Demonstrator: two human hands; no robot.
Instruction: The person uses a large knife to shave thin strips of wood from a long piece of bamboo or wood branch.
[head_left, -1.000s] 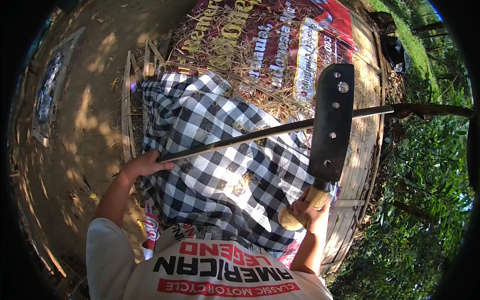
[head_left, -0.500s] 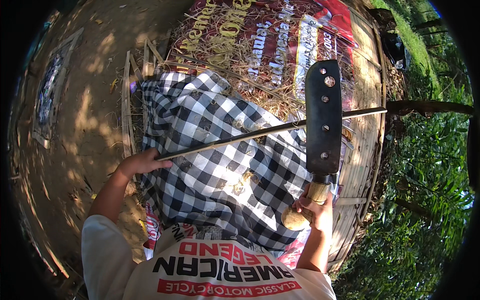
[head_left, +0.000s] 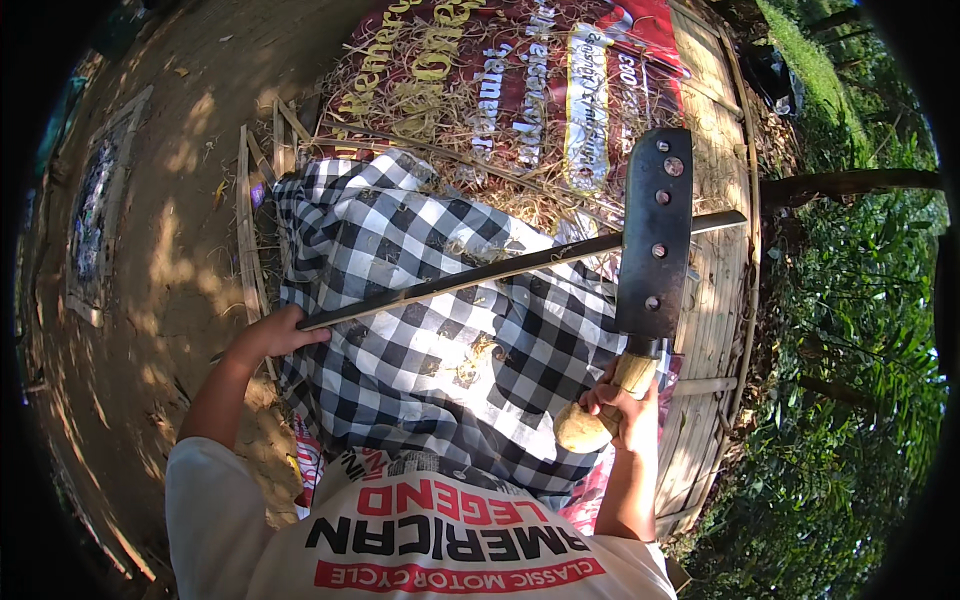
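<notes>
My left hand (head_left: 272, 335) is closed around the near left end of a long, thin strip of split bamboo (head_left: 450, 283). The strip slants up to the right across my lap, dark on one face and pale along its edge. In my right hand (head_left: 628, 402) is the curved wooden handle of a broad cleaver-like knife (head_left: 655, 240), its dark blade pierced by several round holes. The blade points away from me and overlaps the strip near its far right end; whether they touch, I cannot tell. A black-and-white checked cloth (head_left: 420, 240) covers my legs beneath both.
Thin shavings lie strewn over a dark red printed banner (head_left: 500, 100) ahead. Bamboo slats (head_left: 715, 290) form the platform's right edge, with green plants (head_left: 840, 380) beyond. Bare earth (head_left: 190, 220) stretches left, where a framed panel (head_left: 105, 200) lies.
The strip has rolled to show more of its dark face and shifted slightly left. My right hand and the knife have moved a little, the blade tilting slightly rightward. The view has shifted a little.
</notes>
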